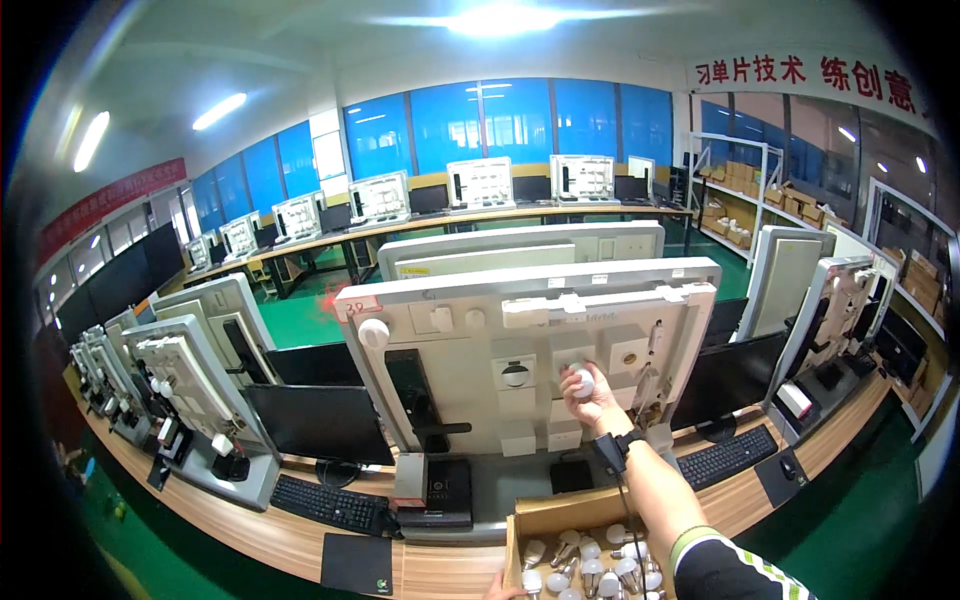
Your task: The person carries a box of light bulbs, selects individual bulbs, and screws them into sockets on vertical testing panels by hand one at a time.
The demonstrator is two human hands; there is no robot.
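Observation:
My right hand is closed round a white light bulb, held up against the face of a white upright panel. The bulb's base is hidden, so I cannot tell whether it sits in a socket. Beside it on the panel are a square plate with a dark round part and a round socket plate. At the bottom edge my left hand grips the near left side of an open cardboard box. Several loose bulbs with white domes and metal bases lie in that box.
On the wooden desk stand monitors, keyboards and a black mouse pad. A black box-shaped unit stands below the panel. Similar panels flank it, and shelves with cartons line the right wall.

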